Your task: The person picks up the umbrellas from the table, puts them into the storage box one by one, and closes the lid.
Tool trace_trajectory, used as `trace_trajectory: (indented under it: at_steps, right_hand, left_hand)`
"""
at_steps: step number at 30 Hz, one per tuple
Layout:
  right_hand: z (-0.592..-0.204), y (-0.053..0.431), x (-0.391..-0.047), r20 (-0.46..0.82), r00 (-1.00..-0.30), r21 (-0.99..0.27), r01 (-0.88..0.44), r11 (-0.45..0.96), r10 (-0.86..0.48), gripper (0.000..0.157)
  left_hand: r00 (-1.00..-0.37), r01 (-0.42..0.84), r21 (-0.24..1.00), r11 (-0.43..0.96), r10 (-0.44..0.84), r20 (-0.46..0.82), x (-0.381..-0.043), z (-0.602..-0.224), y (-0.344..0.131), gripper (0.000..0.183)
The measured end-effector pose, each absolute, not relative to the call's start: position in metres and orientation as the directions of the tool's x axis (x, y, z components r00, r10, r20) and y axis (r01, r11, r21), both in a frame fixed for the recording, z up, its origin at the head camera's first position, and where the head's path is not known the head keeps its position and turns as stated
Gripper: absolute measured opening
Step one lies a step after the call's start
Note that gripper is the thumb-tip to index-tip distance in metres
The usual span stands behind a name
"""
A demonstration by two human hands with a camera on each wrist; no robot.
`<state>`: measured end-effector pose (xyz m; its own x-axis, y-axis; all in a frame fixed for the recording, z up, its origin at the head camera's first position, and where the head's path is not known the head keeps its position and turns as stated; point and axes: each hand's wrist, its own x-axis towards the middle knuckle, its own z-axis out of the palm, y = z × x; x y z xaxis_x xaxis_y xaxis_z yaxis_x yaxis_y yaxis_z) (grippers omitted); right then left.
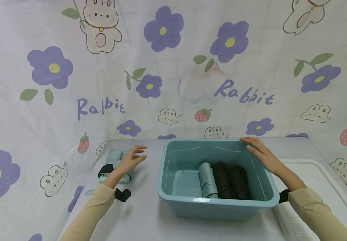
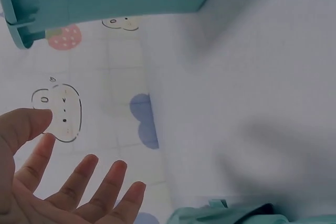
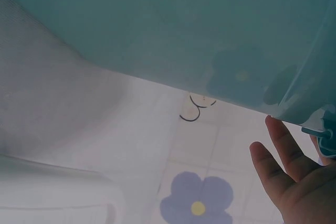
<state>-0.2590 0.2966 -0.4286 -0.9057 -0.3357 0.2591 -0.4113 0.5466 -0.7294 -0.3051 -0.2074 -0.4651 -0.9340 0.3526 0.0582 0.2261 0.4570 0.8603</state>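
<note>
Empty, with its fingers parted, the left hand hovers in the head view above the table, left of the blue-green bin. Over at the bin's far right corner, the right hand touches the rim with fingers mostly straight, resting there rather than clenching. The bin stands at the middle of the table. Inside, toward the right, lie a pale teal roll and two black rolls. At far left, partly behind the left hand, is a folded teal bundle; right of the bin lies a white tray-like piece. The bin looks like stiff, smooth plastic, probably light even with these rolls in it; the rim would be the surest hold, on the left and right sides together, since the walls may be slippery. The rolls look soft and not fragile, best gripped around the middle so they stay rolled.

From the left wrist, the fingers spread in the air, well apart from the bin's wall; an edge of the bundle shows too, creased like light, pliable cloth.

From the right wrist, fingertips meet the bin's glossy outer wall near the rim; whether the thumb presses inside, I cannot tell.
</note>
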Motion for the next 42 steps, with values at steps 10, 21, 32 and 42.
trace_trajectory:
  at_steps: [10,21,32,42]
  right_hand:
    - [-0.430,0.298,-0.259,0.259,-0.907,-0.731,-0.408,0.547,-0.331,0.043]
    - [-0.429,0.299,-0.260,0.274,-0.901,-0.726,-0.422,0.542,-0.335,0.043]
    - [-0.427,0.300,-0.260,0.270,-0.906,-0.724,-0.414,0.552,-0.325,0.044]
    - [-0.432,0.299,-0.260,0.267,-0.906,-0.727,-0.413,0.549,-0.328,0.043]
  left_hand:
    - [-0.940,0.221,0.821,0.526,0.340,0.035,-0.307,-0.476,-0.221,0.043]
    - [-0.955,0.271,0.676,0.685,0.279,0.101,-0.313,-0.489,-0.229,0.039]
    - [-0.991,0.129,0.510,0.850,0.129,0.035,-0.318,-0.495,-0.226,0.046]
    - [-0.997,0.066,0.200,0.978,0.056,0.054,-0.327,-0.520,-0.219,0.052]
